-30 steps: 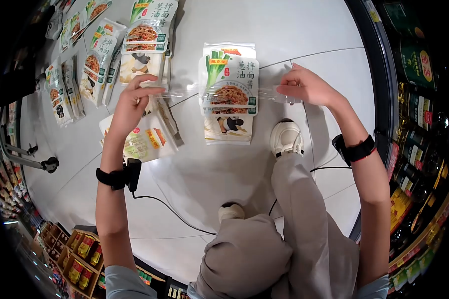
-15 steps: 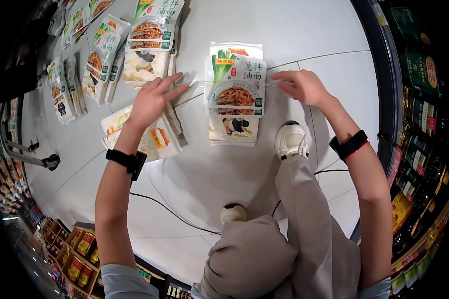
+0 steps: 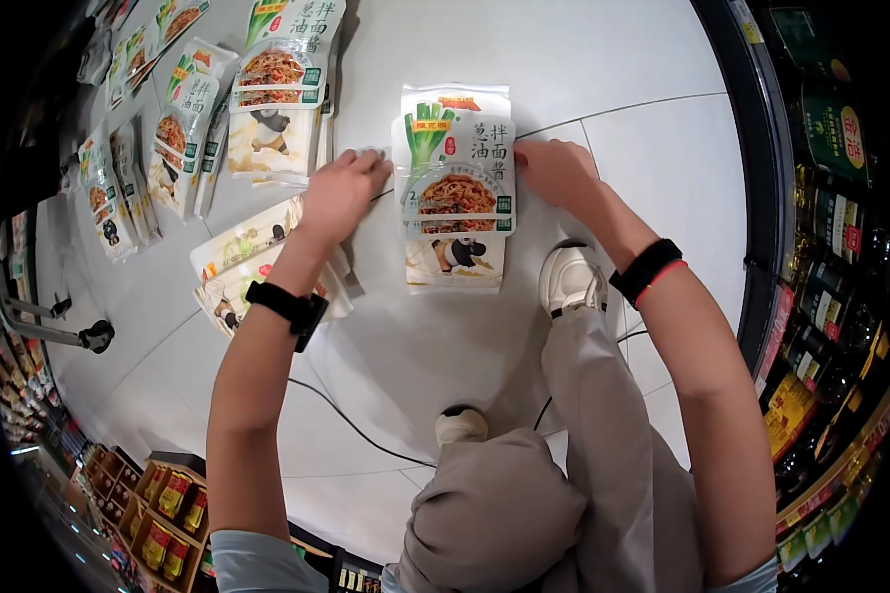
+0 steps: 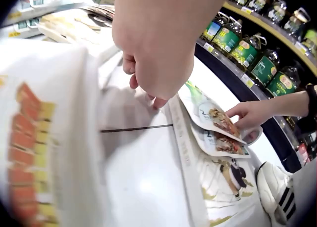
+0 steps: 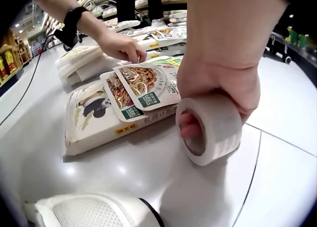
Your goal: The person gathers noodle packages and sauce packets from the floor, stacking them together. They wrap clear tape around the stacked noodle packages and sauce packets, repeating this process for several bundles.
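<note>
Packs (image 3: pixel 455 203) between left fingers (image 4: pixel 159 103), hold unclear, and right fingers (image 5: pixel 192 131), gripping tape roll (image 5: pixel 224 129)

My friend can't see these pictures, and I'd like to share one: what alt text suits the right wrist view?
Right hand holding a roll of clear tape, fingers showing inside its core, beside a white package on the floor. Two overlapping noodle-picture pouches lie on the package; the left hand is beyond it, a white shoe in the foreground.
</note>
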Demonstrator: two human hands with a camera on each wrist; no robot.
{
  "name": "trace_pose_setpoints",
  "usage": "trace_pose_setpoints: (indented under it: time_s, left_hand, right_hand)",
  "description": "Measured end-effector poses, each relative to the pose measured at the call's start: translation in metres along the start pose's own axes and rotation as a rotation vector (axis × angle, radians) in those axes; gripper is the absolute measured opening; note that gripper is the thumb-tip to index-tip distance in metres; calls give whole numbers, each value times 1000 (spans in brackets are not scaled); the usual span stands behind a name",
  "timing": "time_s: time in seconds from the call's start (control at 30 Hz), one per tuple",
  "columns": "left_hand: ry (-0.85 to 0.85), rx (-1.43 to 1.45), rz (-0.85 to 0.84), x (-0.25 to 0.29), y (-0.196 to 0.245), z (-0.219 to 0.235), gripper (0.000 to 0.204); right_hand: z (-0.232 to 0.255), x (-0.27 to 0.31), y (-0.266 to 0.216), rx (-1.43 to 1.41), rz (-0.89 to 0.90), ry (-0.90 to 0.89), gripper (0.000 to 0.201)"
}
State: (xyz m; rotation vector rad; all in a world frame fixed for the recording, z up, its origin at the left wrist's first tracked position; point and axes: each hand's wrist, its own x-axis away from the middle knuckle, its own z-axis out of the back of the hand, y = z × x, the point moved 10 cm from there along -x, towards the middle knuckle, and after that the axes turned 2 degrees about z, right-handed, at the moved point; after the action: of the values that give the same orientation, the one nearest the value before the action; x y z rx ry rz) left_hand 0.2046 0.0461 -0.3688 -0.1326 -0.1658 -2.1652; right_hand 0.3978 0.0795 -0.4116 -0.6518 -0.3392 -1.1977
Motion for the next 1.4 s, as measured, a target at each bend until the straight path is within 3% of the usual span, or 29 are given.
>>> trace_pose_setpoints:
  time_s: [0.03, 0.13, 0.2, 0.27, 0.33, 0.4, 0.47, 0.5, 0.53, 0.6, 0.63, 0.67, 0.73, 0.77, 0.8, 0.87, 0.93, 1.03, 1.1, 1.13, 1.2, 1.27, 1.33, 1.4]
  left_hand:
    - [74, 29, -34, -3, 5, 6, 14]
    - [32, 41, 13, -4, 0, 4, 12]
    - [87, 104, 73, -4, 0, 1, 11]
    - [127, 168, 135, 3, 6, -4, 10]
    - [61, 386, 331, 4, 0, -17, 11]
    - [117, 514, 368, 6, 0, -18, 16]
    - [266, 847, 446, 12, -8, -36, 21]
    - [158, 1045, 592, 13, -12, -51, 25]
    - [160, 1046, 587, 10, -16, -51, 25]
    - [-82, 1583, 823, 13, -11, -88, 25]
    - [-35, 1773, 861, 11, -7, -88, 22]
    - [-39, 1775, 862, 10, -1, -86, 22]
    - [30, 2160, 971, 4, 17, -63, 25]
    - [-128, 2063, 924, 15, 13, -117, 39]
    - [-130, 2065, 926, 10, 21, -105, 39]
    - [-24, 1791, 987, 2, 23, -65, 50]
    - [-29, 1715, 986, 8, 14, -81, 49]
    - [-158, 1803, 928, 4, 28, -81, 43]
    - [-159, 2145, 845, -4, 43, -67, 38]
    - [-161, 2147, 844, -5, 45, -67, 38]
    - [-169, 2067, 814, -12, 48, -70, 36]
    - [-135, 1954, 903, -12, 45, -78, 37]
    - [-41, 1761, 856, -18, 39, -69, 36]
    - [-61, 1754, 864, -22, 40, -65, 35]
  right_hand:
    - [4, 1, -3, 0, -2, -4, 24]
    - [2, 3, 1, -56, -116, -110, 22]
    - [1, -2, 0, 13, -92, 41, 18]
    - [-7, -3, -2, 41, -121, 63, 16]
    - [-8, -4, 0, 76, -158, 91, 15]
    - [-5, -2, 0, 33, -157, 147, 13]
    - [-5, 0, 0, 39, -170, 139, 14]
    - [-5, -1, 0, 49, -174, 130, 14]
    - [-5, -3, 0, 50, -177, 133, 14]
    - [-8, -3, 2, 51, -206, 124, 15]
    - [-8, -2, 2, 51, -207, 122, 15]
    - [-9, -3, 2, 62, -196, 114, 16]
    - [-8, -2, 2, 73, -187, 105, 19]
    - [-7, -2, 3, 67, -191, 109, 19]
    - [-7, -1, 3, 59, -196, 112, 19]
    - [-6, -1, 3, 51, -212, 69, 18]
    - [-7, -1, 3, 43, -227, 29, 18]
    - [-6, 0, 2, 32, -200, 57, 18]
    - [-7, -1, 4, 14, -224, 48, 17]
    - [-9, -2, 7, 15, -226, 47, 17]
    - [-6, -5, 3, 62, -160, 98, 18]
    - [-2, -4, 4, 23, -149, 105, 16]
    - [13, 0, 13, -12, -152, 116, 15]
    - [-4, 4, 31, -546, -204, -177, 19]
